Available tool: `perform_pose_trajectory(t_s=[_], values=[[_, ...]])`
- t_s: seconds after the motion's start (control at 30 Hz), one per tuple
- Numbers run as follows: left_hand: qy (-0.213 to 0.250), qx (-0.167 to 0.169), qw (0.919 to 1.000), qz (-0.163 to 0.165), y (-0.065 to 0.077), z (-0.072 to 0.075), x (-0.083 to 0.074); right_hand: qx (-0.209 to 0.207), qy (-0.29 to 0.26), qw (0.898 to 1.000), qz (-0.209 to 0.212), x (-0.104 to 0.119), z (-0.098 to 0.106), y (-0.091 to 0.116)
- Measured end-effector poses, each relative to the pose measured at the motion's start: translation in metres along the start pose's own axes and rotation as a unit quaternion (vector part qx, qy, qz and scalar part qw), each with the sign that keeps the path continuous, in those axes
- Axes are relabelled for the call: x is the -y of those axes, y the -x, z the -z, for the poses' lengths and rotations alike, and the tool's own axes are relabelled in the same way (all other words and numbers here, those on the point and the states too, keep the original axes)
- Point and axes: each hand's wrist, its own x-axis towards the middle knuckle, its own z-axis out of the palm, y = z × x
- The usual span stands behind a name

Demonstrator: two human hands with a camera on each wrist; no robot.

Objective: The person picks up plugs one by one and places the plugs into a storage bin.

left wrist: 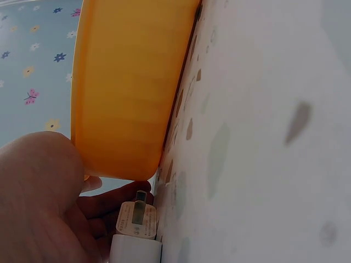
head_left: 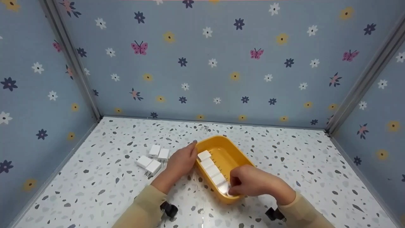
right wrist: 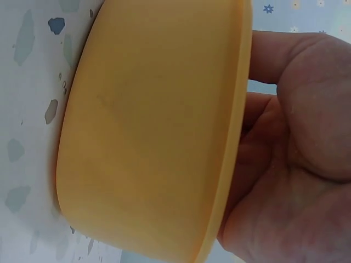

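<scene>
A yellow plastic bin (head_left: 234,155) stands on the speckled table, tilted diagonally in the head view. Along its left inner side runs a row of several white plug chargers (head_left: 212,171), prongs toward the bin's middle. My left hand (head_left: 182,161) holds the bin at its far left corner. My right hand (head_left: 253,180) reaches over the near right rim, fingers curled down inside, pinching a white charger at the row's near end. In the right wrist view the bin's outer wall (right wrist: 148,131) hides my right fingertips (head_left: 232,190).
Left of the bin, several more white plug chargers (head_left: 153,167) lie loose on the table (head_left: 104,177). One charger (left wrist: 137,219) shows close to my left fingers in the left wrist view. Flower-patterned panels (head_left: 202,63) enclose the table at the back and sides.
</scene>
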Motion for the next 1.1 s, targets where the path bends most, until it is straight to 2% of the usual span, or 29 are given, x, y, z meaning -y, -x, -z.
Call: perform_pose_trajectory(t_s=[0.47, 0.67, 0.87, 1.1], values=[[0.001, 0.002, 1.0000, 0.001, 0.000, 0.000, 0.000, 0.024, 0.011, 1.000, -0.003, 0.002, 0.001, 0.000], [0.002, 0.003, 1.0000, 0.002, 0.001, 0.001, -0.001, 0.014, 0.006, 1.000, 0.012, 0.001, 0.003, 0.003], [-0.003, 0.003, 1.0000, -0.002, 0.001, 0.001, -0.001, -0.029, -0.004, 0.999, 0.021, -0.002, 0.008, 0.004], [-0.001, 0.004, 1.0000, 0.002, -0.001, 0.000, 0.001, -0.122, -0.008, 0.992, 0.011, -0.012, 0.018, 0.005]])
